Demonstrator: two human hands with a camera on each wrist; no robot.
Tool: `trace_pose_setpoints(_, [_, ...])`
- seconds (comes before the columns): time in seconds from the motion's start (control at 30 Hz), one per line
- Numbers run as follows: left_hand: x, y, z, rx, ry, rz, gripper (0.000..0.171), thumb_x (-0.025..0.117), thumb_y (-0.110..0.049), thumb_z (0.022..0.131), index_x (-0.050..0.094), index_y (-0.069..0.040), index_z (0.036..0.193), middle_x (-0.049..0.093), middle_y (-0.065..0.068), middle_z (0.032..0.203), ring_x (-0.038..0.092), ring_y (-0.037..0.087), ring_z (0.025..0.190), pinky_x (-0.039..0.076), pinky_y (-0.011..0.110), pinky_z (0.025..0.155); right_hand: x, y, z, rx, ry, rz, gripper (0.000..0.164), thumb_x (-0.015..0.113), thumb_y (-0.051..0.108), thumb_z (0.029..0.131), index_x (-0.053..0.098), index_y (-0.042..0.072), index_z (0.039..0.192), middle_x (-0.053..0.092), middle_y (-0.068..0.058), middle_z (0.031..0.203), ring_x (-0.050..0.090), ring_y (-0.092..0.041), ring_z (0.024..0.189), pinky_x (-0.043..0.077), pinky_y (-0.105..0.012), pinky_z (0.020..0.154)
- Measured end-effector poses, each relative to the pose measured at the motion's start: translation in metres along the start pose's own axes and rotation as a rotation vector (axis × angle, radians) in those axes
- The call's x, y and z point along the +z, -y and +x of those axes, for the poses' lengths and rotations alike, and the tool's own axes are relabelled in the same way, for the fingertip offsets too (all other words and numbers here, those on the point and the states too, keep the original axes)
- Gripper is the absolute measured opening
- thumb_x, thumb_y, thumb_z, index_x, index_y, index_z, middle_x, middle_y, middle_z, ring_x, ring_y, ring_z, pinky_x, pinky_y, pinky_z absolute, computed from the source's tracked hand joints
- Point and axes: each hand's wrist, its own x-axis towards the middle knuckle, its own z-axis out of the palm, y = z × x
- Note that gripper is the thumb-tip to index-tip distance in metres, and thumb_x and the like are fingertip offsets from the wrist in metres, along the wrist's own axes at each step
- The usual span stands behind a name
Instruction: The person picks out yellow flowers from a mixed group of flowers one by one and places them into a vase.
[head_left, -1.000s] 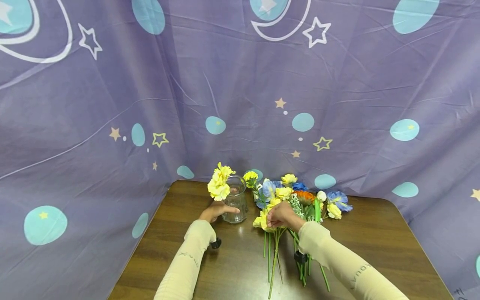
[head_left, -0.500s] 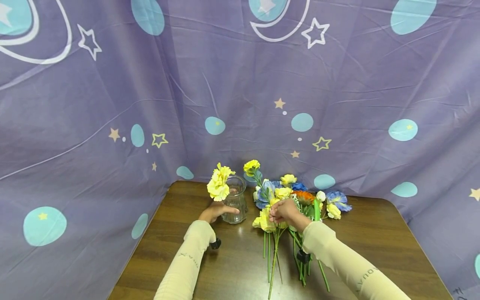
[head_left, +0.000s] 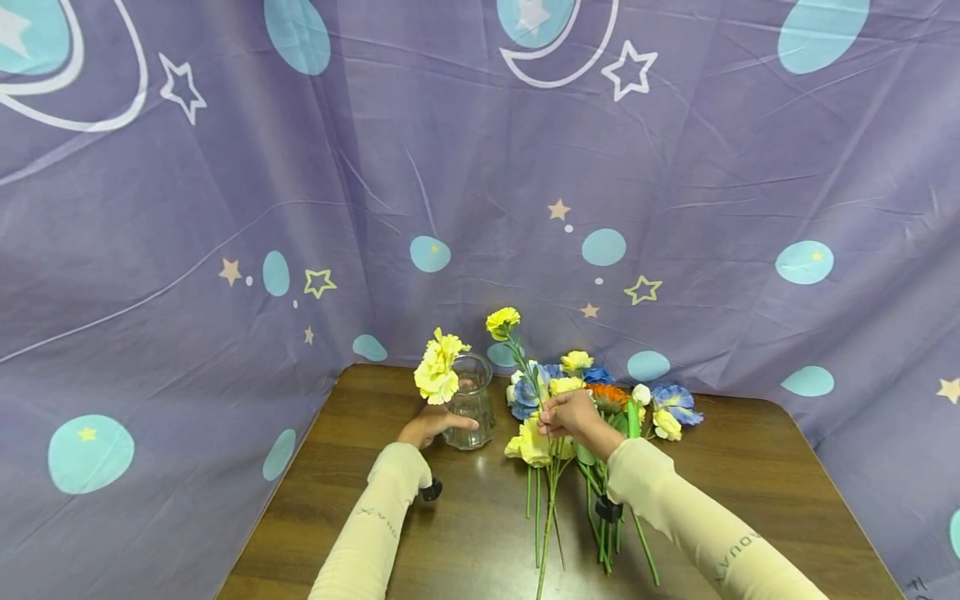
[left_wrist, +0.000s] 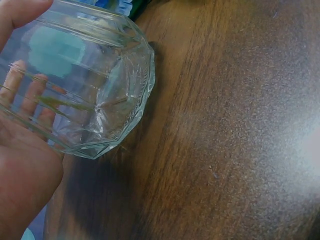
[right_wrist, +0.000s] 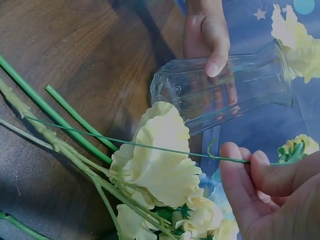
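In the head view my left hand [head_left: 435, 423] holds a clear faceted glass vase [head_left: 480, 408] by its side, thumb in front and fingers behind the glass. A ruffled pale yellow flower [head_left: 438, 367] leans out over the vase's left rim. To the right, my right hand [head_left: 572, 419] pinches the thin green stem [right_wrist: 150, 146] of a small yellow carnation [head_left: 502, 323] between thumb and forefinger. The carnation's bloom stands raised up and left of that hand. In the right wrist view the stem runs across a large pale yellow bloom [right_wrist: 157, 157] lying underneath.
A pile of artificial flowers lies right of the vase: an orange bloom [head_left: 607, 396], a blue iris [head_left: 675, 402], white buds and several yellow ones. Their green stems [head_left: 537, 517] point toward the table's [head_left: 450, 533] front. A patterned purple cloth [head_left: 480, 167] hangs behind.
The yellow carnation has risen from among the pile, its bloom now higher against the cloth. My right hand has shifted slightly right; the left hand and vase stay put.
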Motion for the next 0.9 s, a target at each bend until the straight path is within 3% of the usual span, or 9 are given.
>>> trace_pose_setpoints(0.2, [0.000, 0.000, -0.002, -0.062, -0.026, 0.014, 0.066, 0.088, -0.019, 0.072, 0.063, 0.001, 0.130, 0.069, 0.017, 0.127, 0.065, 0.026, 0.113, 0.049, 0.047, 0.109, 0.003, 0.004, 0.003, -0.088, -0.026, 0.041, 0.004, 0.066, -0.012, 0.090, 0.068, -0.009, 0.091, 0.076, -0.024, 0.083, 0.074, -0.021, 0.064, 0.064, -0.039, 0.067])
trace_pose_setpoints(0.43, [-0.001, -0.001, 0.000, 0.034, 0.022, -0.026, 0.084, 0.087, -0.011, 0.072, 0.049, -0.007, 0.147, 0.060, 0.021, 0.141, 0.055, 0.040, 0.131, 0.043, 0.051, 0.114, 0.005, 0.019, 0.002, -0.181, -0.019, 0.068, 0.010, 0.066, -0.011, 0.091, 0.067, -0.016, 0.099, 0.076, -0.021, 0.082, 0.076, -0.025, 0.068, 0.065, -0.041, 0.070])
trace_pose_setpoints(0.53, [-0.001, -0.001, 0.000, 0.039, 0.038, -0.032, 0.085, 0.086, -0.011, 0.073, 0.047, -0.007, 0.148, 0.059, 0.022, 0.142, 0.053, 0.043, 0.132, 0.044, 0.052, 0.114, 0.005, 0.028, 0.000, -0.195, -0.013, 0.067, 0.014, 0.066, -0.011, 0.091, 0.066, -0.019, 0.102, 0.076, -0.022, 0.083, 0.076, -0.024, 0.068, 0.065, -0.038, 0.069])
trace_pose_setpoints(0.77, [-0.001, -0.001, 0.001, 0.060, 0.043, -0.042, 0.088, 0.086, -0.009, 0.073, 0.045, -0.011, 0.151, 0.057, 0.020, 0.145, 0.052, 0.040, 0.135, 0.040, 0.053, 0.116, 0.007, 0.047, -0.004, -0.252, -0.006, 0.050, 0.014, 0.064, -0.012, 0.092, 0.065, -0.019, 0.104, 0.074, -0.029, 0.090, 0.076, -0.023, 0.069, 0.065, -0.044, 0.075])
trace_pose_setpoints(0.9, [-0.001, 0.000, 0.002, 0.080, 0.043, -0.034, 0.088, 0.086, -0.008, 0.073, 0.045, -0.011, 0.151, 0.056, 0.020, 0.147, 0.051, 0.038, 0.136, 0.039, 0.054, 0.117, 0.007, 0.055, -0.004, -0.277, 0.004, 0.065, 0.017, 0.063, -0.013, 0.092, 0.063, -0.021, 0.106, 0.075, -0.026, 0.089, 0.076, -0.022, 0.068, 0.065, -0.039, 0.071])
